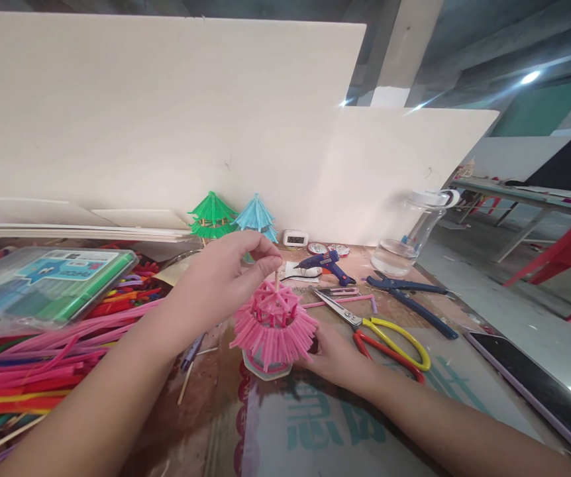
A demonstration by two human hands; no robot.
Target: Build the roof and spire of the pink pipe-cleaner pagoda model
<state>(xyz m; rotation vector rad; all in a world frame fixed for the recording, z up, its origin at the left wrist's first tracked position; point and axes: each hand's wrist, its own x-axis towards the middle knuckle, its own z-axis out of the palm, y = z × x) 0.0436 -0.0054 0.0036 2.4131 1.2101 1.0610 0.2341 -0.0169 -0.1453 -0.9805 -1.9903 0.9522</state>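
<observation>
A small pink pavilion model point(274, 331), made of pipe cleaners with a fringed roof, stands upright on a pale many-sided base point(268, 372). From its top rises a thin wooden stick point(276, 277). My left hand point(238, 271) pinches the tip of this stick between thumb and fingers. Low on the right side, my right hand point(330, 354) grips the model, its fingertips hidden behind the pink fringe. Just right of the model lie scissors point(365, 324) with red and yellow handles and a bent pink pipe cleaner point(348, 299).
A glue gun point(328, 264), blue pliers point(415, 298), a clear water jug point(401, 242) and a phone point(538, 391) occupy the right. Bundled pipe cleaners point(32, 364) and a marker case point(51, 285) fill the left. Green point(212, 215) and blue point(256, 217) roofs stand behind.
</observation>
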